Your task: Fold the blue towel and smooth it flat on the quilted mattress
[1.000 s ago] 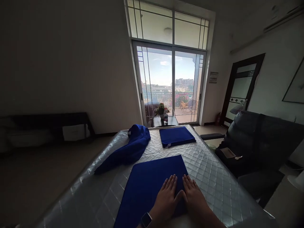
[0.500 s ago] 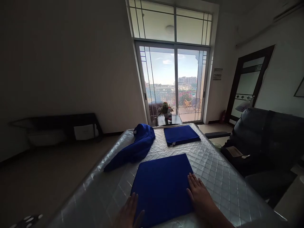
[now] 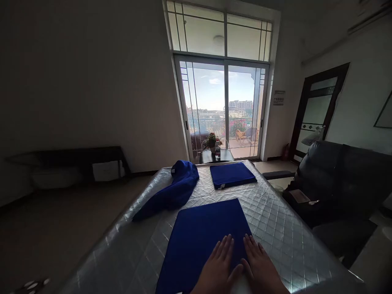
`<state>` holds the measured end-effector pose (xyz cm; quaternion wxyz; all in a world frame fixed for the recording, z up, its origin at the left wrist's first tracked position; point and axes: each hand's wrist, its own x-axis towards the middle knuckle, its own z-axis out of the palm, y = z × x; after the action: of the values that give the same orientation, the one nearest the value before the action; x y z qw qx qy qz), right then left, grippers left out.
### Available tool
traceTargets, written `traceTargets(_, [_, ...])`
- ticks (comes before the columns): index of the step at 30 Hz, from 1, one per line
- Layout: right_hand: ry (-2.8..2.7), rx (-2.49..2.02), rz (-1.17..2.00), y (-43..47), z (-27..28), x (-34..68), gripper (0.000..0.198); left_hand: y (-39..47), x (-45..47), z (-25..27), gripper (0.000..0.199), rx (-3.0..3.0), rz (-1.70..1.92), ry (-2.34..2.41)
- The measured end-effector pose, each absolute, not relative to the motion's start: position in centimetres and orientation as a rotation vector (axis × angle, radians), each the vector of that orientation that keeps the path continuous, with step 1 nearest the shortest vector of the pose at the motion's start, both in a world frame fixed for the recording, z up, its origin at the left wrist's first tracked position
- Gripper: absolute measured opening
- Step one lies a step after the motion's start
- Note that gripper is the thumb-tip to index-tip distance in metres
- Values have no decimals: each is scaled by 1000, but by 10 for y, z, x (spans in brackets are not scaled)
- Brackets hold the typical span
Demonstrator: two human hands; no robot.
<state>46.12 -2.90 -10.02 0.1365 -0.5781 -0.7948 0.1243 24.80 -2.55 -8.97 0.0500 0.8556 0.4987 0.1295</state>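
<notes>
A flat, folded blue cloth [image 3: 196, 237] lies on the silvery quilted bed surface [image 3: 275, 228] right in front of me. My left hand [image 3: 219, 265] rests palm down on its right half, fingers stretched out. Beside it, my right hand [image 3: 259, 261] lies flat along the cloth's right edge, the two thumbs nearly meeting. Farther off on the right sits another folded blue cloth [image 3: 234, 174] with a small white label. A crumpled blue cloth [image 3: 171, 196] is spread loosely at the far left of the surface.
Past the far end, a small table [image 3: 211, 157] bears a potted plant [image 3: 212, 141] and a bottle [image 3: 217, 149], before a sliding glass door [image 3: 203, 98]. A dark armchair [image 3: 346, 175] stands at the right. Along the left wall is a low dark rack [image 3: 76, 153].
My left hand has moved from the cloth's left edge across to its right half, close to my right hand. The right hand has slid slightly nearer to me.
</notes>
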Motion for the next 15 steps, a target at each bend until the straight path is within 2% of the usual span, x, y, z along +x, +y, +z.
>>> traceTargets(4, [-2348,-1657,248,-21,-112,463,55,-18,284,-75,64,2568,344,1355])
traceTargets(8, [-2335,-1640,266,-20,-114,465,57,-17,272,-83,61,2519,354,1402])
traceTargets(15, [-2316,-1709,433,-24,-96,462,60,-36,176,-107,64,2299,256,1919])
